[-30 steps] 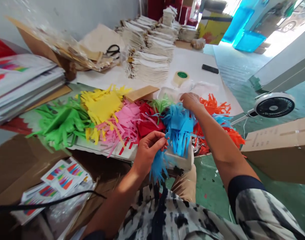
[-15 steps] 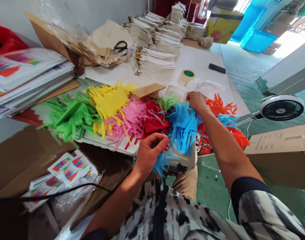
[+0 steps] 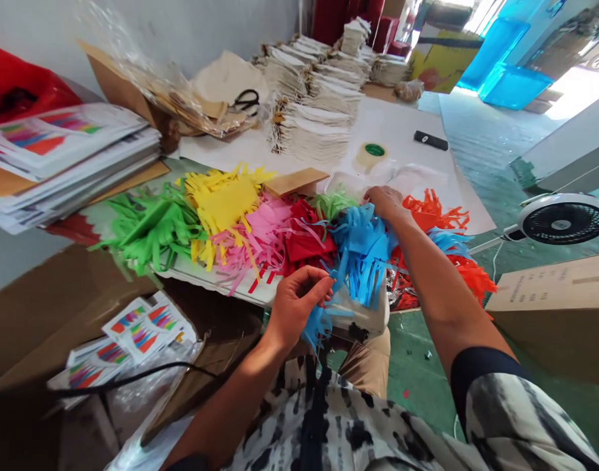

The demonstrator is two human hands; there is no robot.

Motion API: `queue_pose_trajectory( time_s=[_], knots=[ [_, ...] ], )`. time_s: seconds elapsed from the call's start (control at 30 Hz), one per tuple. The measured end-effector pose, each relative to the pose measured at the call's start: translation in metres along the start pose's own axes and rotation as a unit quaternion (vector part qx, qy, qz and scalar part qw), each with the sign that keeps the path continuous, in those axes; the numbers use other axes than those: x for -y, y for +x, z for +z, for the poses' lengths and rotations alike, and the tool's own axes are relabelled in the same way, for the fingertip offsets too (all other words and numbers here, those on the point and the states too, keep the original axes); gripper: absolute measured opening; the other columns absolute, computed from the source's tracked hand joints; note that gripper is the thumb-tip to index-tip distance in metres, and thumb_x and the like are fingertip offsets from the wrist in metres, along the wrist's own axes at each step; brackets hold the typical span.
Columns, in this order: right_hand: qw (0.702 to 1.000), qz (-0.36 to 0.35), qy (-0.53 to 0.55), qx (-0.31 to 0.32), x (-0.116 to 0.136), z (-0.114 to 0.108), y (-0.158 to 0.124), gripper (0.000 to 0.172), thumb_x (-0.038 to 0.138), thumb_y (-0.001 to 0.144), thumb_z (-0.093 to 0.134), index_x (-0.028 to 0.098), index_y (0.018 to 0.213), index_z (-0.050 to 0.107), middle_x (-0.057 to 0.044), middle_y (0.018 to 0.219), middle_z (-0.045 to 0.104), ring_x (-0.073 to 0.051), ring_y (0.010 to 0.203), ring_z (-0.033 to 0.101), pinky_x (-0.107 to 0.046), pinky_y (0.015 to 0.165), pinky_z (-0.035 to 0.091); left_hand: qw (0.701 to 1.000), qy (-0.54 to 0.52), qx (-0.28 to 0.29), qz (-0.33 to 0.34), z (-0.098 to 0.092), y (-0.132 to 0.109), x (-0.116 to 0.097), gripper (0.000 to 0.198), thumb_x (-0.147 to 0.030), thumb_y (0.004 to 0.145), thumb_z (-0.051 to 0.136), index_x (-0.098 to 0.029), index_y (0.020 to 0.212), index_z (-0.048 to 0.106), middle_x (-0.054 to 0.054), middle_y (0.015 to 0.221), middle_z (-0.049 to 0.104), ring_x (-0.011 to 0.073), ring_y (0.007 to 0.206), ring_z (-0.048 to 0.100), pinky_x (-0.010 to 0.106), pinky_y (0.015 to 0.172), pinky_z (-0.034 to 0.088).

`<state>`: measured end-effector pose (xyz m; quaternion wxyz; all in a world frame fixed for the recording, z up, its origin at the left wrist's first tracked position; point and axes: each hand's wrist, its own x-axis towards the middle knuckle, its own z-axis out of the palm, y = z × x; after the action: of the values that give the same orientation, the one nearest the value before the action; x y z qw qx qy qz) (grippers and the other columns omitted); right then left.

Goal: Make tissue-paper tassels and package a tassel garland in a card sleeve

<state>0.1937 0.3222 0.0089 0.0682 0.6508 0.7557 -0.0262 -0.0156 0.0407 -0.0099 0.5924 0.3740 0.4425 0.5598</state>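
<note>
My left hand (image 3: 299, 304) is closed in a pinch, holding a blue fringed strip (image 3: 319, 326) by its top corner, with the fringe hanging below the fingers. My right hand (image 3: 385, 201) reaches to a clear plastic tray (image 3: 339, 182) at the back of the fringe pile. Its fingers are bent down and closed, and whatever they grip is hidden. Just in front of that hand lies a bundle of blue fringe (image 3: 363, 245). Orange fringe (image 3: 439, 212) lies to its right, and red fringe (image 3: 306, 232) and light green fringe (image 3: 336, 201) to its left.
Pink (image 3: 264, 229), yellow (image 3: 225, 199) and green fringe (image 3: 154, 226) continue leftward along the table edge. Behind are a tape roll (image 3: 372, 154), a black device (image 3: 431, 140), stacked white bundles (image 3: 316, 131) and scissors (image 3: 245, 100). A fan (image 3: 562, 221) stands at right, above a carton (image 3: 554, 284).
The camera view has shifted slightly, so the whole scene sits a little further right and lower. My left hand still pinches the blue strip, and my right hand stays at the tray.
</note>
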Motion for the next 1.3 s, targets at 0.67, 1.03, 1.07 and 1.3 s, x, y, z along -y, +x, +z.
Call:
queue_pose_trajectory(
  time_s=[0.67,1.03,1.07,1.3],
  knots=[
    [0.952,-0.095,0.157,-0.245,0.001,-0.034,-0.120,0.011,0.027,0.089,0.060,0.022,0.094,0.068,-0.004,0.079,0.072,-0.022,0.074,0.066,-0.033,0.071,0.043,0.997,0.052,-0.027,0.059,-0.001,-0.015,0.003,0.020,-0.038,0.089,0.081,-0.019,0.093,0.079,-0.001,0.071,0.071,0.0082,0.061,0.060,0.019,0.059,0.048],
    [0.900,-0.298,0.295,-0.121,0.017,-0.022,-0.260,0.005,0.022,0.091,0.067,0.022,0.095,0.070,0.004,0.077,0.072,-0.009,0.063,0.062,-0.024,0.064,0.043,0.967,0.191,0.016,0.167,0.016,-0.029,-0.002,0.011,-0.030,0.093,0.076,-0.019,0.093,0.079,0.001,0.085,0.077,0.0135,0.077,0.069,0.024,0.072,0.053],
    [0.893,-0.308,0.308,-0.110,0.019,-0.022,-0.266,0.005,0.020,0.091,0.067,0.022,0.094,0.070,0.005,0.077,0.072,-0.008,0.062,0.061,-0.023,0.064,0.043,0.963,0.198,0.025,0.180,0.018,-0.030,-0.003,0.009,-0.028,0.093,0.076,-0.020,0.093,0.079,0.001,0.085,0.077,0.0134,0.078,0.070,0.024,0.073,0.054],
    [0.878,-0.298,0.360,-0.103,0.021,-0.017,-0.289,0.008,0.016,0.089,0.069,0.022,0.092,0.070,0.006,0.074,0.070,-0.006,0.060,0.058,-0.021,0.061,0.043,0.939,0.232,0.067,0.246,0.022,-0.038,-0.008,0.006,-0.018,0.093,0.074,-0.020,0.094,0.079,0.000,0.084,0.077,0.0114,0.074,0.068,0.023,0.071,0.052]
  ],
)
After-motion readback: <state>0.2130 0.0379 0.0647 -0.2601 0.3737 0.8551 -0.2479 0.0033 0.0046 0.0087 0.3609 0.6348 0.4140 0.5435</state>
